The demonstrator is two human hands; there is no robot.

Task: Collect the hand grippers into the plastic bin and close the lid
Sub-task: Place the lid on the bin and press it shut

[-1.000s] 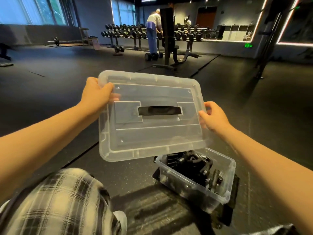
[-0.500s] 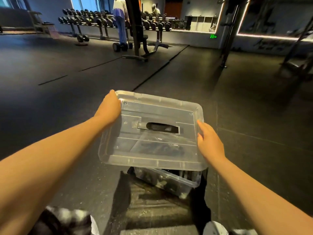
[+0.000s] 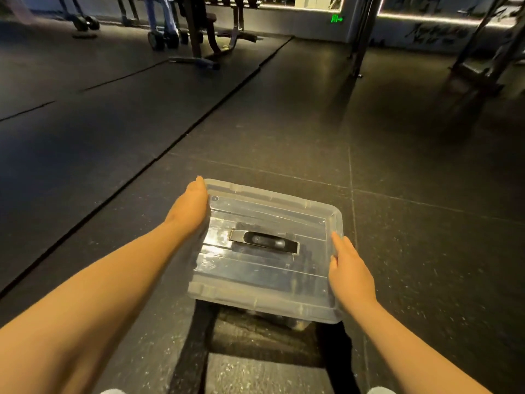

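The lid (image 3: 264,268) has come down from mid-air, where it was tilted up in front of the person, and now lies roughly flat on top of the plastic bin (image 3: 295,324), of which only a strip of clear wall shows under the lid's near edge; the view has also dipped toward the floor (image 3: 426,223). The left hand (image 3: 189,207) grips the lid's far left corner, its fingers curled over the rim and mostly out of sight. The right hand (image 3: 350,275) holds the right rim, thumb on top and fingers (image 3: 336,241) laid forward along the edge. Dark shapes, probably the hand grippers (image 3: 301,268), show dimly through the clear plastic beneath the handle slot (image 3: 264,241), so the collecting looks done, and no gripper can be seen lying loose on the floor nearby. What seems left is the closing itself: the lid covers the bin, but whether its rim has seated all round cannot be told, and the near edge appears to overhang a little, so a press down at the edges is likely still needed
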